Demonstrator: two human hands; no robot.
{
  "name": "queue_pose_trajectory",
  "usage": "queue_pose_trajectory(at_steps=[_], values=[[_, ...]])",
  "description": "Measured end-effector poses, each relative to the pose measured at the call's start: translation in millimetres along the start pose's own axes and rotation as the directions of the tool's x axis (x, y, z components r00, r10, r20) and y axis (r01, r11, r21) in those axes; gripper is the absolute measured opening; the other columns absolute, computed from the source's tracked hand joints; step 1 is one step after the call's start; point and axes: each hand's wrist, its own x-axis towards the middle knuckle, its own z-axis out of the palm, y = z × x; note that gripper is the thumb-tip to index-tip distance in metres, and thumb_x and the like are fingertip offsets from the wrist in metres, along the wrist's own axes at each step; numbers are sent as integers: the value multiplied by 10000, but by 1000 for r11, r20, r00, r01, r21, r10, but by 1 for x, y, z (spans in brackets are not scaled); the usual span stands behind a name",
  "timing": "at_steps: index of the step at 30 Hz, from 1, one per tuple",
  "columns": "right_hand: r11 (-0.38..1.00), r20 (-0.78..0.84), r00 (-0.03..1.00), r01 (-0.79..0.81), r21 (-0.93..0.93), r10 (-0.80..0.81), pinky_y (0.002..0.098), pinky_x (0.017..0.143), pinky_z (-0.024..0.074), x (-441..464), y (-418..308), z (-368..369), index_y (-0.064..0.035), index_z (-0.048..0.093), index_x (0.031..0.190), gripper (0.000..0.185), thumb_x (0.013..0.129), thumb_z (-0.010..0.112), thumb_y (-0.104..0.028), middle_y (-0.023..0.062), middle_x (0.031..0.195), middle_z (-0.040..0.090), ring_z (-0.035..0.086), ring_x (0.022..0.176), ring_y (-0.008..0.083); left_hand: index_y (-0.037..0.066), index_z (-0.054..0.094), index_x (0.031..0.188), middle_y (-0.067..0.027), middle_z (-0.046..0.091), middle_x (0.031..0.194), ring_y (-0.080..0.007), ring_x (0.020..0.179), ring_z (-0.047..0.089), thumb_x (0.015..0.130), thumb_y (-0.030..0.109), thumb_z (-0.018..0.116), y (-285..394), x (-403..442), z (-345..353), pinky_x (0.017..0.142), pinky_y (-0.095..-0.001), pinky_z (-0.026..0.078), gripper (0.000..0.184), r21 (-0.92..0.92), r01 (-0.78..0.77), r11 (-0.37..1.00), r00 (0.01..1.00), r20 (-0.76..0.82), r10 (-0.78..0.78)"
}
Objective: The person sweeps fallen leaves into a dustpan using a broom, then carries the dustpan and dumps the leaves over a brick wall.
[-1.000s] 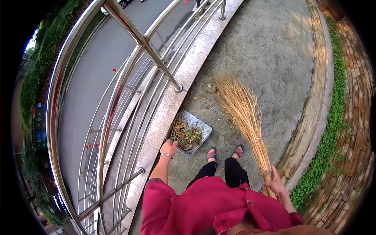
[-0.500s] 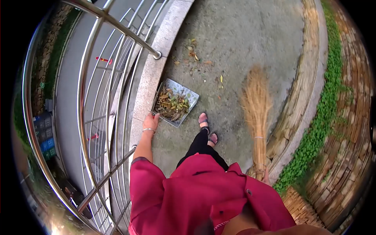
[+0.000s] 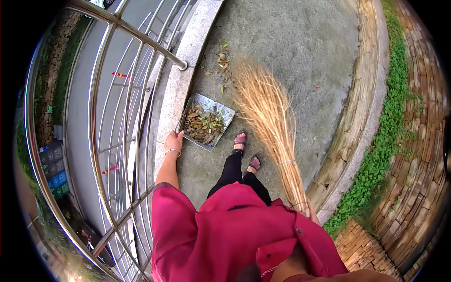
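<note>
My left hand (image 3: 174,142), with a bracelet at the wrist, is closed at the near left corner of a grey metal dustpan (image 3: 227,114); what exactly the fingers grip there is hidden. A heap of dry leaves (image 3: 204,125) and twigs fills much of the pan. My right hand (image 3: 312,215), partly hidden by the red sleeve, grips the bound end of a straw broom (image 3: 271,123). The broom slants forward and left, its bristles spread and blurred near the pan's far right side. Loose leaves (image 3: 222,61) lie on the concrete beyond the pan.
A stone kerb (image 3: 174,91) and steel railing (image 3: 149,41) run along the left, above a road (image 3: 89,101). On the right, a low stone border (image 3: 350,127) curves beside green ground cover (image 3: 383,141). My sandalled feet (image 3: 240,140) stand close to the dustpan.
The broom's bristle end has swung left from the right side of the path, toward the leaves and dustpan. My left hand stays at the pan, which keeps its place by the kerb.
</note>
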Motion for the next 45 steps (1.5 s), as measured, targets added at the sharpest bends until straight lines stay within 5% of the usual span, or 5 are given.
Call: queue_pose_trajectory(at_steps=[5, 19, 39, 41, 45], values=[[919, -134, 911, -394, -3, 390, 277, 377, 430, 79, -145, -4, -195, 45, 1338, 925, 613, 502, 152, 150, 811, 530, 509, 473, 180, 14, 539, 786, -205, 575, 738, -363, 741, 554, 748, 429, 527, -6, -2, -7, 665, -422, 427, 417, -104, 18, 994, 1000, 15, -16], [442, 192, 933, 41, -896, 303, 367, 685, 453, 235, -178, -5, -177, -49, 1326, 890, 673, 523, 15, 246, 936, 523, 544, 805, 341, 40, 540, 787, -173, 582, 717, -349, 714, 559, 751, 416, 535, -5, 16, -9, 637, -424, 430, 378, -130, 46, 990, 997, -50, -53], [711, -45, 896, -380, -592, 442, 297, 437, 438, 228, -248, 10, -166, -45, 1333, 922, 643, 527, 50, 127, 811, 513, 505, 536, 192, 23, 498, 753, -171, 566, 708, -342, 719, 544, 756, 437, 519, -22, -5, -8, 633, -413, 422, 414, -160, 83, 984, 996, 47, -77], [374, 111, 923, -38, -926, 368, 340, 517, 464, 220, -212, 0, -157, -68, 1327, 929, 644, 526, 53, 158, 848, 530, 536, 635, 235, 20, 502, 755, -179, 565, 712, -348, 718, 542, 755, 434, 522, -35, -1, 7, 637, -416, 421, 415, -207, 116, 971, 993, 9, -117], [567, 134, 735, -380, -731, 665, 356, 796, 421, 153, -262, 5, -116, -4, 1334, 897, 635, 517, 92, 187, 1113, 458, 510, 924, 281, 13, 504, 761, -184, 565, 723, -357, 735, 540, 759, 429, 519, -31, 4, 3, 659, -414, 420, 416, -165, 103, 981, 995, 35, -98]])
